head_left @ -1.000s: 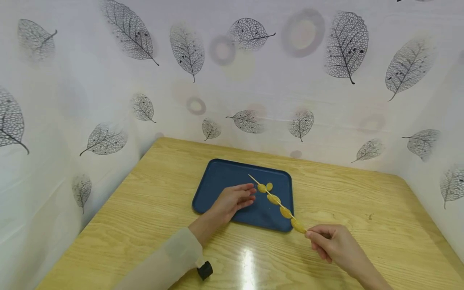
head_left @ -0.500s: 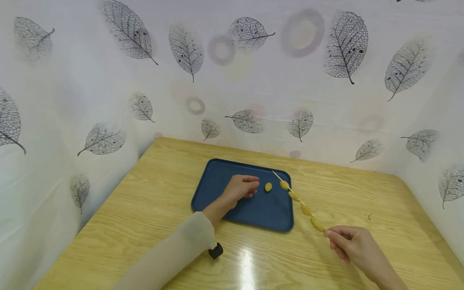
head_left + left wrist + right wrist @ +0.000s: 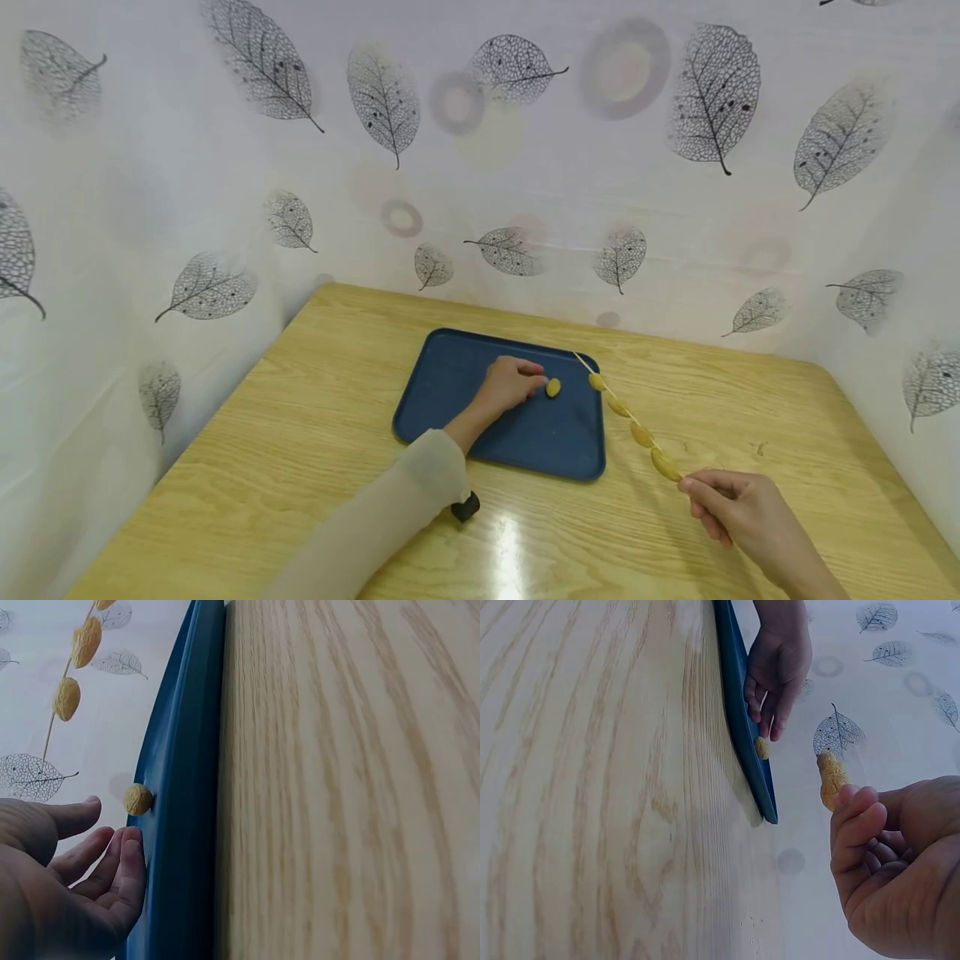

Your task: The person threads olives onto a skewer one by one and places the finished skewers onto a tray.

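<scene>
On the blue tray [image 3: 457, 400] lies one loose yellow, wrinkled oval piece [image 3: 552, 387], like a dried fruit. My left hand [image 3: 507, 387] is over the tray just left of it. In the left wrist view the thumb and fingers [image 3: 131, 859] stand apart, with the loose piece [image 3: 138, 799] just beyond the tips and nothing between them. My right hand [image 3: 738, 508] pinches the near end of a thin wooden skewer [image 3: 585, 363] right of the tray. Several similar yellow pieces [image 3: 642, 435] are threaded along it, and its bare tip points away over the tray's far right corner.
The tray rests on a wood-grain table [image 3: 337, 358]. A pale curtain [image 3: 525, 183] printed with leaves hangs behind the table and on both sides. A small black object [image 3: 466, 507] is at the left sleeve cuff [image 3: 442, 467].
My right hand has moved right with the skewer, drawing it away from the loose piece. My left hand has moved right and further over the tray, up close to that piece.
</scene>
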`<state>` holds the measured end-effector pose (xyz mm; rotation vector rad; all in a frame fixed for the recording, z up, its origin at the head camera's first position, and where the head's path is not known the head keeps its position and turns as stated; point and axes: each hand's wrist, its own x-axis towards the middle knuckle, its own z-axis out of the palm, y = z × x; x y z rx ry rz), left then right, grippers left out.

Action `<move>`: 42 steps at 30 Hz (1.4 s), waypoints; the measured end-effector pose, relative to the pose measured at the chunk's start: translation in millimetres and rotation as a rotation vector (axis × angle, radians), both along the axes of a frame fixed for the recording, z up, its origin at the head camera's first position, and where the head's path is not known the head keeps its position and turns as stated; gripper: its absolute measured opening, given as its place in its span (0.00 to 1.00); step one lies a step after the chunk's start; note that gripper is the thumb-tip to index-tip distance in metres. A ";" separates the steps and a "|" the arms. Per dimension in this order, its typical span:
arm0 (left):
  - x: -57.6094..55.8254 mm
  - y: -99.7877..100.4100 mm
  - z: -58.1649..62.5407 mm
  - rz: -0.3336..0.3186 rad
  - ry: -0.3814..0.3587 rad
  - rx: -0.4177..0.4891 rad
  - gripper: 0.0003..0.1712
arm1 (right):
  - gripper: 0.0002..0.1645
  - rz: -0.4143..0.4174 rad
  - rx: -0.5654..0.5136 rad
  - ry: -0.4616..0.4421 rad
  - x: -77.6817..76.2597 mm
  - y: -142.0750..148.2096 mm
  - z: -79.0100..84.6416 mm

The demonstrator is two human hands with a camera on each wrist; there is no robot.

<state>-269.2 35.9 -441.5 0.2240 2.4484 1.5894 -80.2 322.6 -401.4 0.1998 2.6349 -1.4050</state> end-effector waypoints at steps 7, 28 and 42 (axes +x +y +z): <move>1.9 8.0 2.2 -0.006 0.101 -0.187 0.17 | 0.18 -0.003 0.001 0.000 0.4 0.7 -0.9; 1.6 23.8 -3.5 0.025 0.155 -0.412 0.17 | 0.16 0.003 -0.007 0.040 0.3 0.5 -4.0; 7.1 -15.7 -1.6 -0.105 -0.296 0.545 0.27 | 0.17 0.060 -0.049 -0.017 1.8 -4.6 -4.2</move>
